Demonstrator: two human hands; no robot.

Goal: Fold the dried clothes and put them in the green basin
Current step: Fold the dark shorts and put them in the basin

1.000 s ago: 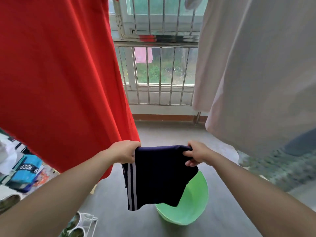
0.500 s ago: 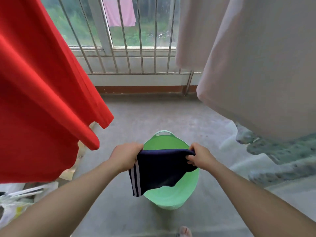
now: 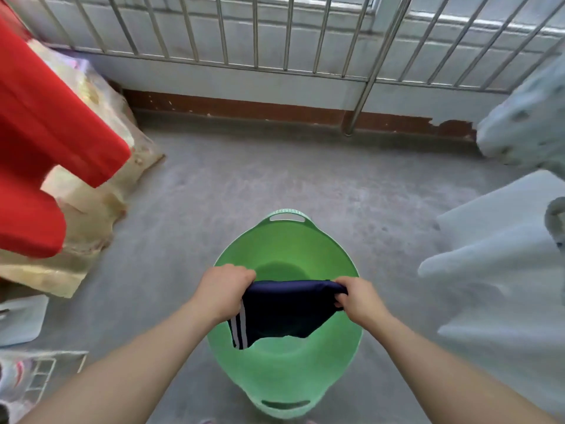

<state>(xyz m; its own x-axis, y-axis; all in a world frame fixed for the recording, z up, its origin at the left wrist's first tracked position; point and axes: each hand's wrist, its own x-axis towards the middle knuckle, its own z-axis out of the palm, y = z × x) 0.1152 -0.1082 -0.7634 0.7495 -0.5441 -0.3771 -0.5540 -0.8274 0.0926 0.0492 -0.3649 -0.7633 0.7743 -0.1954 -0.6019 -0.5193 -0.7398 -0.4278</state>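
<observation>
Hanging folded above the green basin point(image 3: 286, 249), the navy garment with white side stripes point(image 3: 282, 313) is being held by its top edge, with its lower edge dangling inside the basin's rim. The left hand point(image 3: 221, 293) is gripping the left end with fingers curled round the fabric, while the right hand point(image 3: 359, 299) is pinching the right end. The basin is sitting on the grey concrete floor point(image 3: 275, 179), with a red hanging garment point(image 3: 46, 133) at left, pale hanging laundry point(image 3: 504, 270) at right and a metal railing point(image 3: 275, 35) beyond

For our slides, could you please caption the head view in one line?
Left hand and right hand hold a folded navy white-striped garment over the round green plastic basin.
</observation>
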